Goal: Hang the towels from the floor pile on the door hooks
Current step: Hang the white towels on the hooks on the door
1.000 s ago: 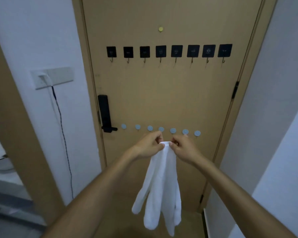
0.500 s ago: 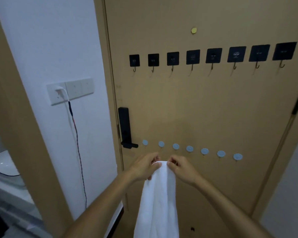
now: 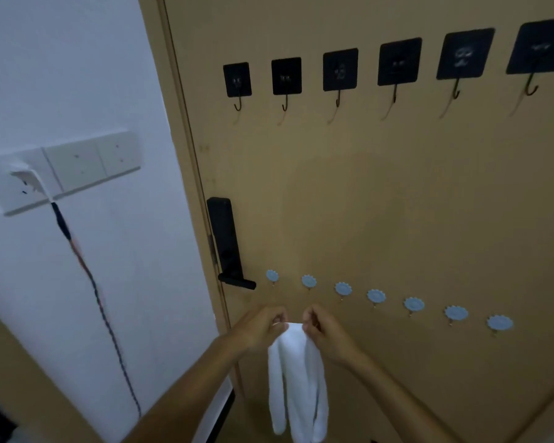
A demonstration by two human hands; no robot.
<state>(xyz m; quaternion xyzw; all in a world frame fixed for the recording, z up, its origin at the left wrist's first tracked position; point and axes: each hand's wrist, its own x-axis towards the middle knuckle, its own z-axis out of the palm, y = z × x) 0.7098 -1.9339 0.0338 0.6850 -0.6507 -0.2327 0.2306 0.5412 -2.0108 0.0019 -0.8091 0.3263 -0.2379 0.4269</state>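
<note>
Here a white towel (image 3: 296, 382) is held up in front of the tan door (image 3: 381, 203), low and just right of the black door handle (image 3: 229, 251). Its top edge is pinched between the left hand (image 3: 263, 327) and the right hand (image 3: 322, 330), fingers of both curled onto the cloth, a short span stretched between them. The towel's long axis runs vertically; it hangs folded lengthwise, ends pointing at the floor, soft and plain, no pattern seen. The lower row of pale blue round hooks (image 3: 376, 296) is seen just above the hands; none is touched. The upper row of black square hooks (image 3: 339, 70) is well above, nothing hung on them. A white switch panel (image 3: 77, 167) with a plugged cable (image 3: 93, 282) is seen on the left wall.
</note>
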